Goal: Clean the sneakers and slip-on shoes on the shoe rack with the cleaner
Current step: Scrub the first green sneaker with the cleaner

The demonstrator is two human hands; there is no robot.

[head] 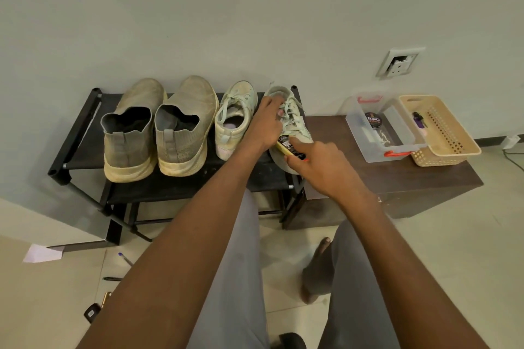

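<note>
On the black shoe rack (85, 133) stand two grey slip-on shoes (158, 127) at the left and two pale laced sneakers at the right. The left sneaker (235, 119) stands free. My left hand (266, 122) grips the right sneaker (295, 119) over its laces and tongue. My right hand (320, 167) holds a yellow and black cleaner bottle (289, 146) against that sneaker's heel side; its red tip shows below my fingers.
A dark brown low cabinet (397, 184) adjoins the rack on the right, carrying a clear plastic box (380, 133) with a polish tin and a beige basket (442, 133). Paper, pens and a key fob lie on the floor at lower left. My legs and bare foot are below.
</note>
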